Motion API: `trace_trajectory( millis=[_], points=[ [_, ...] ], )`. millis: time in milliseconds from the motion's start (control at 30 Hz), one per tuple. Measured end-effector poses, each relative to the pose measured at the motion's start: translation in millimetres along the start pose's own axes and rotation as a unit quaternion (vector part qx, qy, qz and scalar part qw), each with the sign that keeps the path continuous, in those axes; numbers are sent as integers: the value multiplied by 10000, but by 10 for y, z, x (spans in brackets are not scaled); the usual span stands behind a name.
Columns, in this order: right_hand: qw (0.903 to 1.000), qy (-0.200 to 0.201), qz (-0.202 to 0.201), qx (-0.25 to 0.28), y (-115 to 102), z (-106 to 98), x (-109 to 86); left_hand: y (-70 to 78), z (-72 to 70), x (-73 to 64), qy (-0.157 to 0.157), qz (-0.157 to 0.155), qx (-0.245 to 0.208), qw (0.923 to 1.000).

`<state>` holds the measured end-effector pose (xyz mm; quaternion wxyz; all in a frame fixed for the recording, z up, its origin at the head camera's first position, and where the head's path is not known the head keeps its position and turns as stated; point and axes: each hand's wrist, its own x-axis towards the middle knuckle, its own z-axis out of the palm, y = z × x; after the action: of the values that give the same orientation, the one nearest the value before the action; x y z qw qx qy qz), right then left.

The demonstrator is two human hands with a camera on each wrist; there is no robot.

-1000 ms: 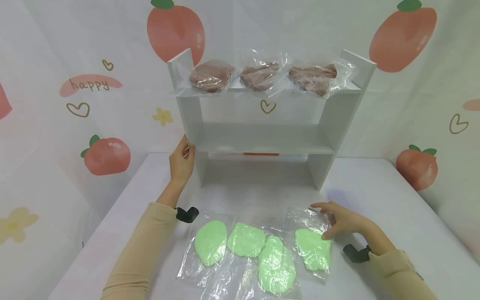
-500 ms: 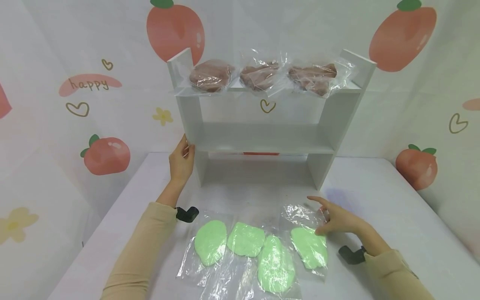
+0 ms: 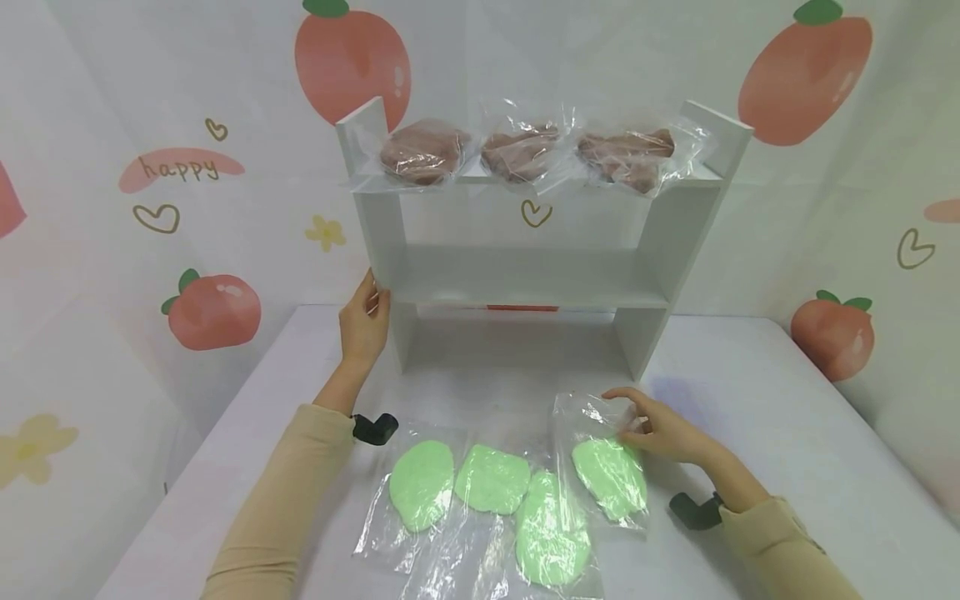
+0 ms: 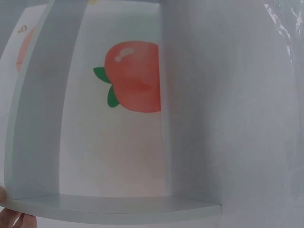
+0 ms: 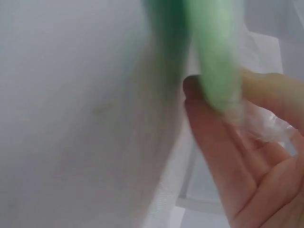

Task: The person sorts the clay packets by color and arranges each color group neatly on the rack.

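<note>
Bagged green piece [image 3: 609, 479], the rightmost of four, lies on the near right of the white table [image 3: 720, 375], just left of and nearer than the right hand [image 3: 663, 427]. That hand is much the closer of the two. Its grip is narrow: the right wrist view shows thumb and fingers pinching the piece at an edge, the clear film bunched beside them. The long axis slants from far left to near right, so the hand has it by the far right side and most of the length trails toward the near side. The bag's left part overlaps the next green piece [image 3: 553, 533] to the left; two more, the middle one [image 3: 491, 479] and the leftmost one [image 3: 422, 483], lie beyond that. On the far side, straight ahead and mostly to the left of the held piece, stands the white shelf [image 3: 525, 279], with three brown bagged pieces [image 3: 519, 154] along its top board. The left hand [image 3: 363, 329], well apart, grips the shelf's left upright.
</note>
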<state>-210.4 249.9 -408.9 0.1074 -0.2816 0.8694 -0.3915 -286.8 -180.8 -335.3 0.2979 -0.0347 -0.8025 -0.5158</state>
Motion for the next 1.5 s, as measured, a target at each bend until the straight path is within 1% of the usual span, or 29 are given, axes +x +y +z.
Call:
trace_trajectory(
  millis=[67,167,267,400,533,633,733,800,933,1100,1367,1500],
  points=[
    [9998,-20,22,178,-18,-5,9,4,-1,0,-12,-1,0,10000],
    [9995,58,-31,316,-47,-9,24,10,-4,-3,-33,5,-4,10000],
    [9984,219,-68,510,-84,-8,45,16,-8,-7,-51,-3,-9,10000],
    [9965,514,-142,641,-136,-11,78,16,-7,-6,-56,-7,0,10000],
    [9942,709,-374,722,-195,-4,109,9,-1,-2,-28,-10,13,10000],
    [9923,772,-591,764,-245,9,134,8,1,-2,-4,-13,14,10000],
    [9919,788,-692,714,-298,12,154,12,1,-3,26,-12,14,10000],
    [9923,807,-686,638,-333,14,167,14,2,-1,53,-6,22,10000],
    [9936,820,-521,577,-403,9,191,14,3,1,67,-1,37,10000],
    [9927,807,-288,850,-494,0,226,11,5,1,49,11,26,10000],
    [9859,839,-260,1426,-637,-18,314,12,5,0,53,39,36,10000],
    [9851,896,-281,1442,-716,-40,351,9,4,-4,35,48,8,10000]
  ],
)
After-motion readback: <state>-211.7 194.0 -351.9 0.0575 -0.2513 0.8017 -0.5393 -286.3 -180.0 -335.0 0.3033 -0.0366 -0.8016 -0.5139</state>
